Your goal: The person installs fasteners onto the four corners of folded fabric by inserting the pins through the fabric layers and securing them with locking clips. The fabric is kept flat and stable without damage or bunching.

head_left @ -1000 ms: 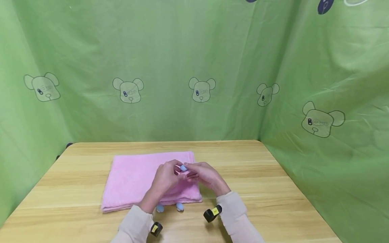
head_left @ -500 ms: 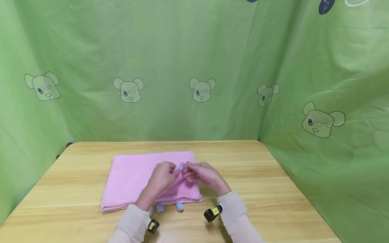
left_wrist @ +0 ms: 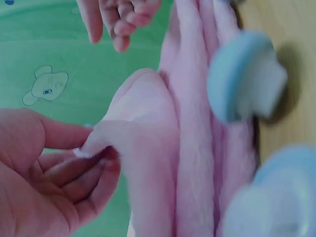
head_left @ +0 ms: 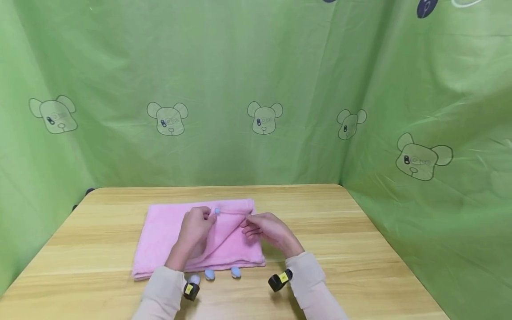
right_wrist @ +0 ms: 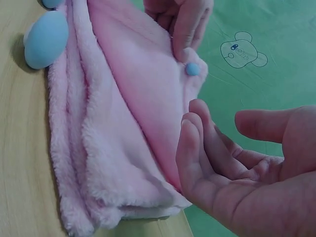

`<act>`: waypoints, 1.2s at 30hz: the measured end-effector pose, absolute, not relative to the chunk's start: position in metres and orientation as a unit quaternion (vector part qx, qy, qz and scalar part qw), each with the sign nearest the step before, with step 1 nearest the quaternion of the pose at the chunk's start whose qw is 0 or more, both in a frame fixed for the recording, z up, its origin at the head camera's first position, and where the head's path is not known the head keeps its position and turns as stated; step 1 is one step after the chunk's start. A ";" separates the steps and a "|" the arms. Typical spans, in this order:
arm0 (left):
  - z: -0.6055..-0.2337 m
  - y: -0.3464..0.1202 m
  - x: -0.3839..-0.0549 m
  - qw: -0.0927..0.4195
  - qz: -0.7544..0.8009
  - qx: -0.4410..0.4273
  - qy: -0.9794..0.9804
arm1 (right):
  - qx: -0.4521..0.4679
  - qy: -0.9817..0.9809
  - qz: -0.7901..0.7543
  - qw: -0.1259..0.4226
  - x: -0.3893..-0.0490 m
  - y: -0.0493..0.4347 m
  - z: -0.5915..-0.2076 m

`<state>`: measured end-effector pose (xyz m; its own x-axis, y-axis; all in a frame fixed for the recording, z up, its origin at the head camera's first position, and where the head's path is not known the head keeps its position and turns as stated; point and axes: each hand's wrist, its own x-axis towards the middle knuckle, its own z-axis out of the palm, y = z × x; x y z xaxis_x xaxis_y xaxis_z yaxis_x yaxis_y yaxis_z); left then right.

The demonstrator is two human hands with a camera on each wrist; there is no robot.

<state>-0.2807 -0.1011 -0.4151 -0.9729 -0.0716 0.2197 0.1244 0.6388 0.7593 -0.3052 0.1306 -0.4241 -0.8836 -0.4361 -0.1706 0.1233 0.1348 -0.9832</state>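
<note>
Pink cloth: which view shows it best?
The head view: almost the whole pink cloth shows on the table, partly behind the left hand. The left wrist view shows close folds and an edge that hand pinches; the right wrist view shows layered folds; both crop it.

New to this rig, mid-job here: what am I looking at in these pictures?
No machine here: a person works with two bare hands. The wide picture comes from a camera worn on the head, looking forward and down; the others from a black wrist camera on each arm. On the wooden table lies a folded pink cloth, with three rounded blue pieces along its near edge. The left hand pinches a raised part of the cloth, beside another blue piece. The right hand is close by, fingers loosely bent, holding nothing.
</note>
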 end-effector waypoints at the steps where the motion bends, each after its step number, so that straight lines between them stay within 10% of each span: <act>1: -0.415 -0.103 -0.281 0.118 -0.423 -0.003 -0.898 | -0.107 0.722 -0.648 0.216 -0.305 0.130 -0.424; 17: -0.408 -0.090 -0.273 0.108 -0.395 -0.015 -0.912 | -0.100 0.735 -0.635 0.214 -0.304 0.132 -0.422; 36: -0.415 -0.046 -0.246 -0.055 -0.314 -0.198 -0.927 | -0.075 0.742 -0.638 0.191 -0.307 0.133 -0.419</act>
<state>-0.2465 -0.0457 -0.4154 -0.9158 0.4009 0.0232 0.3323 0.7242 0.6042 -0.3071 0.1334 -0.4193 -0.9162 -0.3540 -0.1877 0.1324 0.1747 -0.9757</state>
